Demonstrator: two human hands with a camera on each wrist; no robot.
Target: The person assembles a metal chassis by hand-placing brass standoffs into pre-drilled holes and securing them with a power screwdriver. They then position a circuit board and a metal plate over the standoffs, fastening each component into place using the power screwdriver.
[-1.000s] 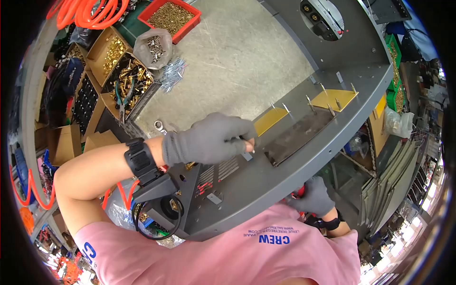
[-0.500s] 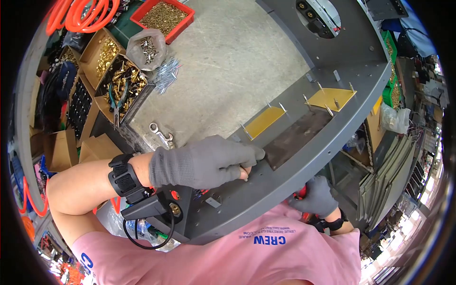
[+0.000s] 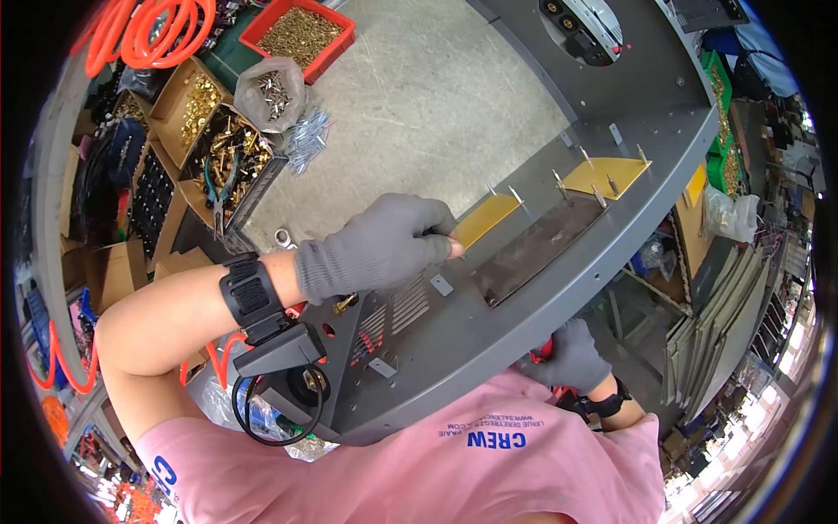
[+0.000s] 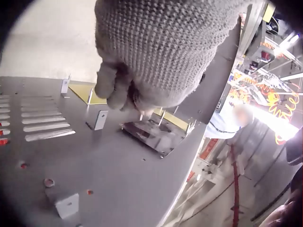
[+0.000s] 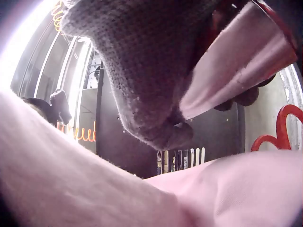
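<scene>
A dark grey metal panel point(image 3: 471, 332) spans the middle of the head view. Over it, my gloved left hand point(image 3: 384, 244) has curled fingers, thumb and forefinger together at the near corner of the smaller yellow plate point(image 3: 487, 220). A small pale metal pin point(image 4: 141, 115) shows at the fingertips in the left wrist view. Thin posts rise from the larger yellow plate point(image 3: 602, 175). A dark brown rectangle point(image 3: 532, 249) lies beside them. Below the panel's near edge, my gloved right hand point(image 3: 572, 356) grips a red tool with a shiny barrel point(image 5: 236, 61); its tip is hidden.
Boxes of brass fittings point(image 3: 234, 162), a red bin point(image 3: 301, 33) of small fasteners and a clear bag point(image 3: 272, 94) stand at the upper left. A wrench point(image 3: 282, 237) lies behind my left hand. Stacked grey sheets point(image 3: 720, 336) lean at right.
My left hand dips toward the panel's near edge at half a second ago, then returns up to the smaller yellow plate. My right hand keeps its grip on the tool, almost still.
</scene>
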